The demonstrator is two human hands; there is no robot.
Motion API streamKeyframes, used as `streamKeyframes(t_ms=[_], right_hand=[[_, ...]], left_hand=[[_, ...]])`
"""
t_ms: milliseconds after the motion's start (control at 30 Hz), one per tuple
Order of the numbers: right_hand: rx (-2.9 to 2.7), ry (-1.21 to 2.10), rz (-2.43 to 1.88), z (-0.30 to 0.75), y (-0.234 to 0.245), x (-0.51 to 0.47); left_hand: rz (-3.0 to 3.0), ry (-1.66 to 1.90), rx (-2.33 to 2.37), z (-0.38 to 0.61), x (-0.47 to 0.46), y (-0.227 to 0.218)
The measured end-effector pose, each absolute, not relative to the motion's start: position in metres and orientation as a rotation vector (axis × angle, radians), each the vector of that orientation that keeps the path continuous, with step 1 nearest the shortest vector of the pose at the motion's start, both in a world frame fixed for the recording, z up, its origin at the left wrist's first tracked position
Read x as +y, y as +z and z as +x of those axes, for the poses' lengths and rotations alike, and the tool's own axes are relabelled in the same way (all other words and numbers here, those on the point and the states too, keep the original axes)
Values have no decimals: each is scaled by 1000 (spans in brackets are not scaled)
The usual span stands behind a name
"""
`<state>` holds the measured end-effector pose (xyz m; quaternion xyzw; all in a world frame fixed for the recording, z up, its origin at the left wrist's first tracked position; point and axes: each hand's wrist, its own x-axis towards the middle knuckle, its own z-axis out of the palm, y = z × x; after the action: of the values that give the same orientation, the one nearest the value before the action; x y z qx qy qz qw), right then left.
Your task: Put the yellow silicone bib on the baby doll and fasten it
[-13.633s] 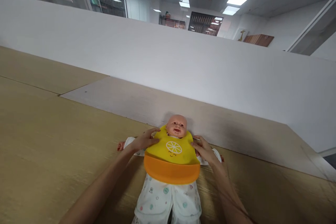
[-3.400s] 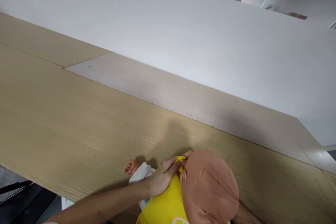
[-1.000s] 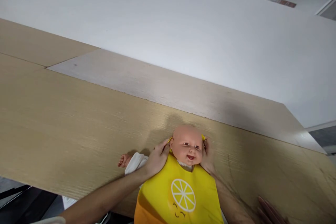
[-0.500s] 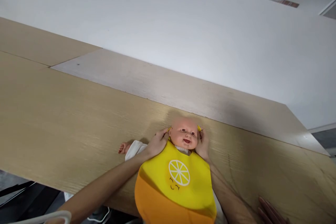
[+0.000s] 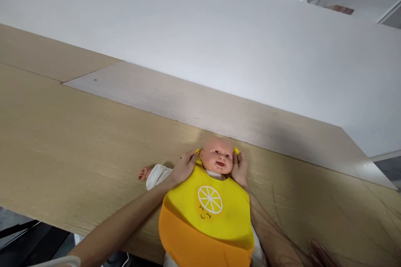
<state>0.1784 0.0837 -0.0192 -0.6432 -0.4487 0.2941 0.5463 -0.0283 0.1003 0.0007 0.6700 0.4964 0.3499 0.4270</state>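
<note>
A baby doll (image 5: pixel 218 156) in white clothing lies face up on the wooden table. Over its chest is a yellow bib (image 5: pixel 232 204) with a white citrus slice print and an orange lower pocket. My left hand (image 5: pixel 184 167) is closed on one neck strap of the bib, beside the doll's head. On the other side of the head, my right hand (image 5: pixel 240 168) pinches the opposite strap end. Both yellow strap tips stick up past my fingers. One doll arm in a white sleeve (image 5: pixel 158 176) reaches out to the left.
The wooden table (image 5: pixel 78 146) meets a tall white panel (image 5: pixel 200 37) at the back. At the lower right, another person's fingers (image 5: pixel 324 254) rest on the tabletop. A black object (image 5: pixel 34 242) is below the table's left front edge.
The yellow strap tip at my left hand shows more above my fingers. Both hands remain beside the doll's head, and the view has shifted slightly.
</note>
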Motion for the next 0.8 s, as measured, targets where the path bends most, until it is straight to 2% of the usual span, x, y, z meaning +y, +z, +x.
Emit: streamKeyframes(t_ms=[133,267,367,467,567,800], right_hand=[[-976,648,-1553,191,-14,79],[-1030,515,-1401,194,21,52],[-1485,516,-1324,183,53,22],[-1950,652,-1317,166,73,-1],[-2131,875,-1368,153,75,-13],[-1995,896,-1556,142,56,-20]], left_hand=[[1670,940,1519,-39,90,8],[1680,1129,1515,-44,74,20],[1688,1213,1477,-42,57,27],[1779,1216,1373,-40,37,37],[1963,1164,1113,-38,19,48],[2204,1086,724,-36,-2,50]])
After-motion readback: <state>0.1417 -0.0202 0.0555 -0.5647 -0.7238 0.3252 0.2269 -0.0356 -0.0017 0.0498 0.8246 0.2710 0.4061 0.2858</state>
